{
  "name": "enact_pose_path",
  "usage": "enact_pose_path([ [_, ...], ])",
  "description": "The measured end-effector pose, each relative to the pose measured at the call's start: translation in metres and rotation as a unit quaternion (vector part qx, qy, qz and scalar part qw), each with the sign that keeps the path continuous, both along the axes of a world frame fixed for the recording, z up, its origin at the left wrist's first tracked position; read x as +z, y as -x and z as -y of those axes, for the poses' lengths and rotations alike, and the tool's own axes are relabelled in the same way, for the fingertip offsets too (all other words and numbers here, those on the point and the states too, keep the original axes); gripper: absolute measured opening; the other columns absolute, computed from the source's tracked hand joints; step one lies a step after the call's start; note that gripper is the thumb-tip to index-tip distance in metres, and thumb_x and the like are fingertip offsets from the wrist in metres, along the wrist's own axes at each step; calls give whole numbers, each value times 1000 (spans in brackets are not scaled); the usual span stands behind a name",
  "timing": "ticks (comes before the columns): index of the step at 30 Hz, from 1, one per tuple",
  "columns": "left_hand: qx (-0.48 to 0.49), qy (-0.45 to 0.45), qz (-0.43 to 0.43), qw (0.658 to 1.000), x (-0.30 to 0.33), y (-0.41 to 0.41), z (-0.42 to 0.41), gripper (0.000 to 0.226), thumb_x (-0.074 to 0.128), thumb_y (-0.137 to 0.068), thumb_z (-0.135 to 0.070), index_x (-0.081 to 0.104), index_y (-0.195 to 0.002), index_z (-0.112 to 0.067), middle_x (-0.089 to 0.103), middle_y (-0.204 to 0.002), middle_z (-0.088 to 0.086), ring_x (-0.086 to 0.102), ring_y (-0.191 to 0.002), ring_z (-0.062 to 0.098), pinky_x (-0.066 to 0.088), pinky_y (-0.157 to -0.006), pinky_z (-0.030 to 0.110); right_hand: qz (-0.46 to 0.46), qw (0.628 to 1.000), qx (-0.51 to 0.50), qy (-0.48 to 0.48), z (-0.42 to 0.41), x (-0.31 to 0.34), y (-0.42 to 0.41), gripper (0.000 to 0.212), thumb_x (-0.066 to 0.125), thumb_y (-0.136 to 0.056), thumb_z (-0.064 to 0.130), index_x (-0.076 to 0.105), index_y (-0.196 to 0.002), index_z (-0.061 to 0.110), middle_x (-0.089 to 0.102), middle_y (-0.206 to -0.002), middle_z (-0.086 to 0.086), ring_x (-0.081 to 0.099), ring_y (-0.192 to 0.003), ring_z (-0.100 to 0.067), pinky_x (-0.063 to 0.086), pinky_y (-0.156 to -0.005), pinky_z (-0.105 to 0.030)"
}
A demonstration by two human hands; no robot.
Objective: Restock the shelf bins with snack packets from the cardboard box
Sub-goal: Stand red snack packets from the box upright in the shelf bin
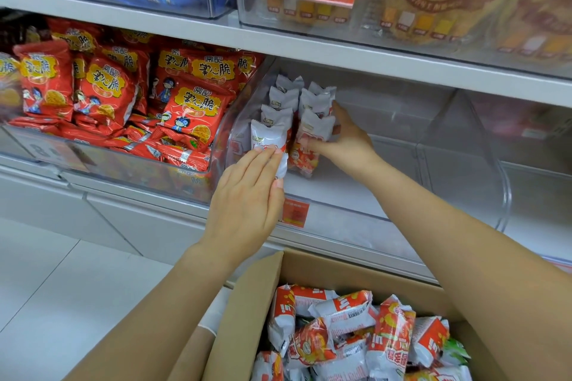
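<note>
Restocking looks barely begun: two short rows of white-and-red crinkly foil snack packets (280, 114) stand upright at the left end of the clear, rigid plastic shelf bin (464, 145), whose bare white floor stretches away to the right of both hands. The left hand (247, 192) lies flat, fingers straight and together, pressing the front packet of the left row. The right hand (343, 139) curls round the front packet of the right row, steadying it. Below both wrists, the open brown cardboard box (247, 303) is heaped with glossy, pillow-shaped packets (356, 334), so most of the work remains.
</note>
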State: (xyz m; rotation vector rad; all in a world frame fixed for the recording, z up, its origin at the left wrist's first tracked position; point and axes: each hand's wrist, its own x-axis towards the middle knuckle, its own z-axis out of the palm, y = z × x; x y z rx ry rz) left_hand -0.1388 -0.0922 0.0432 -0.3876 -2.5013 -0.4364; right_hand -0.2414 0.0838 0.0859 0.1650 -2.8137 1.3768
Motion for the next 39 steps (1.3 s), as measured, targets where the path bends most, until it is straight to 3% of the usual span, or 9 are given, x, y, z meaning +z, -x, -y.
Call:
enact_pose_path([
  [4, -7, -25, 49, 998, 11, -21, -1, 58, 27, -99, -42, 39, -144, -9, 38, -150, 6, 30, -142, 20, 24, -115, 36, 7, 999, -43, 1, -26, 8, -34, 72, 66, -86, 39, 32, -146, 20, 59, -129, -2, 58, -113, -22, 44, -80, -27],
  [6, -18, -47, 45, 998, 16, -42, -10, 56, 28, -99, -41, 41, -143, -10, 39, -150, 5, 30, -141, 20, 22, -115, 35, -28, 997, -65, 11, -41, 9, -61, 56, 65, -88, 31, 44, -139, 18, 62, -119, -1, 60, -97, -14, 46, -79, -24],
  [10, -75, -46, 47, 995, 12, -94, -33, 46, 37, -96, -33, 56, -131, -9, 51, -140, 6, 39, -135, 20, 25, -112, 37, -75, 988, -104, 92, -70, 15, -123, 31, 58, -90, 14, 57, -121, 23, 66, -99, 4, 56, -72, 2, 41, -60, -5],
  [16, -136, -52, 92, 985, -14, -152, -64, 35, 40, -90, -24, 69, -103, -11, 69, -105, 1, 48, -115, 19, 36, -104, 35, -57, 988, -57, 129, -104, 7, -225, 29, 51, -90, 3, 60, -99, 29, 67, -83, -2, 66, -72, -16, 53, -75, -27],
  [20, -146, -9, 232, 962, -61, -189, -84, 36, 40, -86, -28, 71, -98, -15, 70, -96, 2, 61, -100, 27, 49, -88, 37, 64, 998, -13, -11, -126, -45, -283, 19, 58, -90, 17, 66, -103, 29, 69, -89, 2, 65, -81, -17, 51, -83, -36],
  [26, -95, 49, 432, 896, -106, -215, -107, 40, 46, -98, -23, 46, -137, -15, 53, -130, 4, 46, -122, 23, 41, -96, 35, 141, 952, -26, -270, -165, -127, -325, 40, 55, -92, 27, 52, -132, 21, 51, -131, -2, 45, -122, -21, 43, -91, -32],
  [30, -76, 14, 467, 881, -109, -203, -133, 52, 45, -99, -25, 30, -147, -13, 39, -147, 7, 44, -127, 23, 39, -101, 34, 140, 934, -18, -329, -172, -146, -310, 62, 56, -89, 16, 32, -147, 16, 26, -154, -11, 22, -142, -26, 27, -113, -34],
  [34, 1, -126, 488, 864, -115, -180, -172, 58, 45, -98, -40, 33, -146, -11, 45, -143, 10, 48, -124, 26, 42, -98, 37, 198, 914, -16, -354, -168, -154, -297, 71, 59, -88, 19, 23, -149, 17, 6, -159, -13, 7, -147, -28, 29, -111, -38],
  [39, 84, -90, 458, 881, -134, -152, -207, 61, 48, -88, -58, 53, -126, -11, 64, -115, 11, 56, -109, 32, 46, -89, 41, 235, 894, -27, -380, -177, -156, -297, 77, 66, -83, 33, 26, -147, 17, 25, -149, -13, 23, -139, -31, 32, -106, -39],
])
